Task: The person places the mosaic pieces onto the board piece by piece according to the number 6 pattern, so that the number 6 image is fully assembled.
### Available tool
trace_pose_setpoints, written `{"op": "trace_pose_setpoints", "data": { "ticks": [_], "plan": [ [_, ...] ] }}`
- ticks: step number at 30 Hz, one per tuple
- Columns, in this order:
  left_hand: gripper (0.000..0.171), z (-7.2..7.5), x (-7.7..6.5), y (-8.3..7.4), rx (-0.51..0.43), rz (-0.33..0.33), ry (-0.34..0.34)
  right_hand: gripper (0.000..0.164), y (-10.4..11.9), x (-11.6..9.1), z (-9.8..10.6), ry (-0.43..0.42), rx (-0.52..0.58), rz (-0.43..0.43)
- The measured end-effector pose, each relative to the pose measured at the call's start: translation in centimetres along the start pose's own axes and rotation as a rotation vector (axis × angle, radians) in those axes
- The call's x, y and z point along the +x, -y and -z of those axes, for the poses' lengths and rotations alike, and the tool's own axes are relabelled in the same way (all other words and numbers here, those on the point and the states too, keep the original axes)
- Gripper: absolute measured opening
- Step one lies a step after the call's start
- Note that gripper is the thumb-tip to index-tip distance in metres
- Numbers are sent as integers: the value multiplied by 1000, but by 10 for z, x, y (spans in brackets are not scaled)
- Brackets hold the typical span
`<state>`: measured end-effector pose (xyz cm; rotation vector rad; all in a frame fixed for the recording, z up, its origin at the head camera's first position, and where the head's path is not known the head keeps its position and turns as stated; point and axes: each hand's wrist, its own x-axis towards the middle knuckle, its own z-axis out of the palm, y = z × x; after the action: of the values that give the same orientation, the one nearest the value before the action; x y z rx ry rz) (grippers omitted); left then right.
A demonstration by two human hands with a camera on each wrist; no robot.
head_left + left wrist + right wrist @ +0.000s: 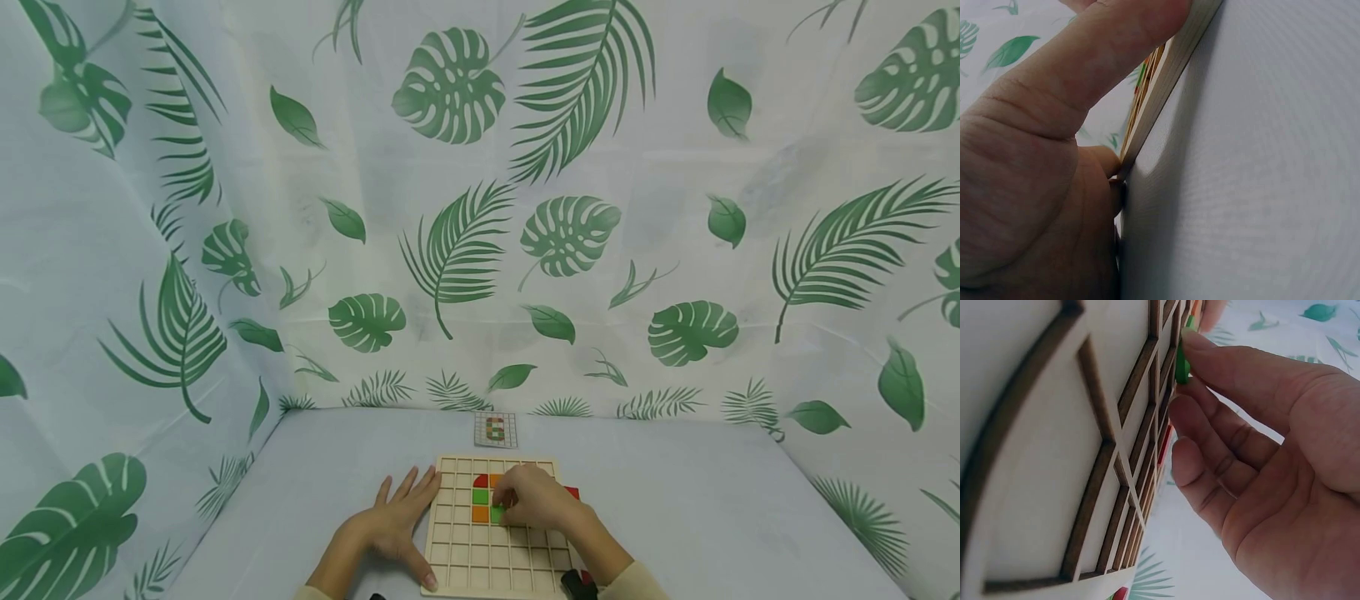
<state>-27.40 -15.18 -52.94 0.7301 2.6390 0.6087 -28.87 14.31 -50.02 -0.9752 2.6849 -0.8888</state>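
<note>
Green tile (1182, 366) was pinched by the right hand (534, 498), lower centre; the spread left hand (390, 523) best steadied the gridded board (480, 555).

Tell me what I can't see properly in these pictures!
- Head view: part of the board, hidden by the right hand.
- Head view: exact pattern on the card, too small.
- Head view: black thing near the left hand, cut off by the bottom edge.
- Left wrist view: the board's top, nearly edge-on and partly behind the left hand.
</note>
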Motion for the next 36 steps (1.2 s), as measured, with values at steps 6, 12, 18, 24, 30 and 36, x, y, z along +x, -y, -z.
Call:
{"op": "trace_pose_setpoints", "data": {
  "ticks": [6,12,18,24,30,36],
  "plan": [
    [153,0,0,0,-7,3,-2,15,1,-1,0,8,-16,5],
    [152,0,0,-2,-7,15,3,16,-2,-4,5,7,0,26],
    [153,-1,1,-1,2,15,2,23,-7,-18,18,-35,27,29],
    [152,-2,1,1,-3,15,0,25,-12,-34,36,-63,73,48],
    [152,-3,2,2,6,18,-2,25,-20,-49,44,-39,80,38],
    [152,-2,2,2,12,22,0,21,-26,-68,50,75,142,-33]
  ]
}}
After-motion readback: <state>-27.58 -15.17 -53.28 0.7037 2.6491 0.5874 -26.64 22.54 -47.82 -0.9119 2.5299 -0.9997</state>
